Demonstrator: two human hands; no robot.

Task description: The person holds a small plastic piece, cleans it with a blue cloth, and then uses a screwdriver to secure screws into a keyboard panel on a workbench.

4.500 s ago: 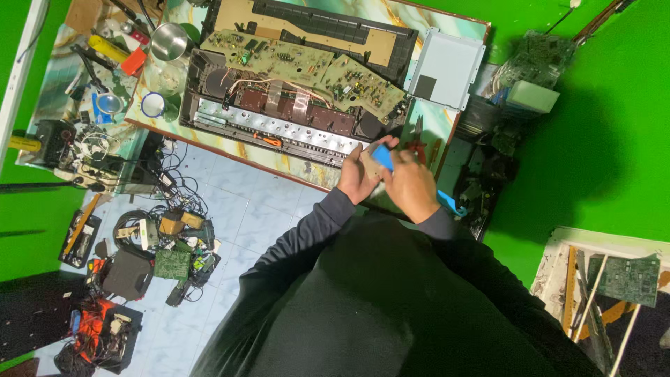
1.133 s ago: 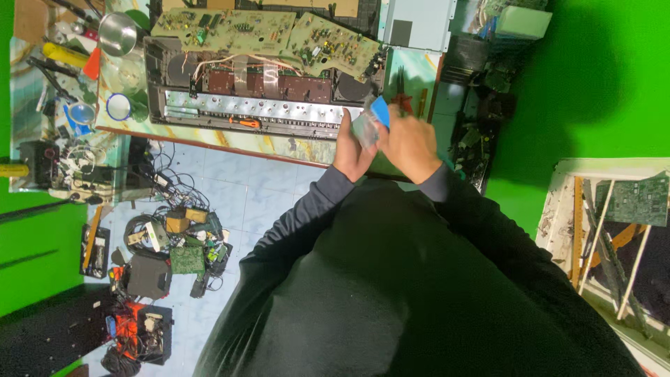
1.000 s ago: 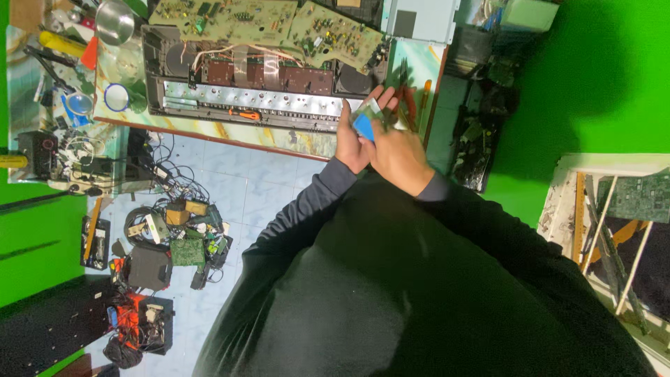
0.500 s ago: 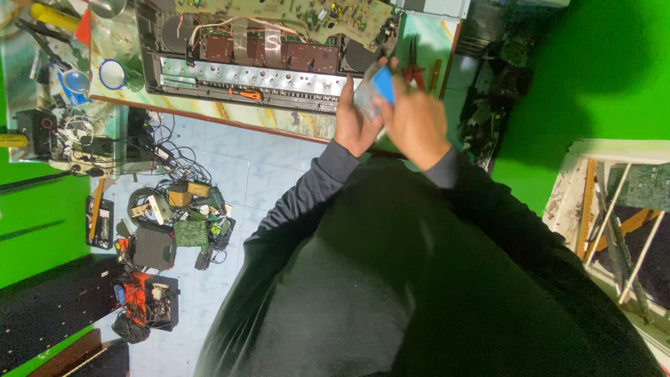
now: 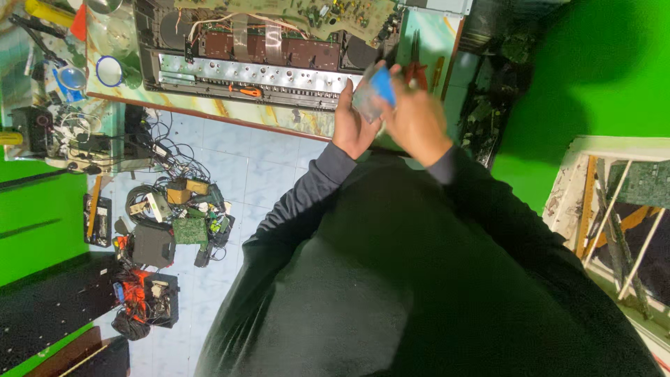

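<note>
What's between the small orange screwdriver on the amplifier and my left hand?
In the head view, only the chassis's silver panel lies between the orange screwdriver and the left hand.

At top centre, the small packet (image 5: 377, 91) is blue and grey. The screwdriver (image 5: 244, 90) on the silver panel (image 5: 258, 73) is orange. Green walls (image 5: 607, 63) fill the upper right. The floor tiles (image 5: 244, 160) are pale blue. The sleeves (image 5: 307, 202) are black.
</note>
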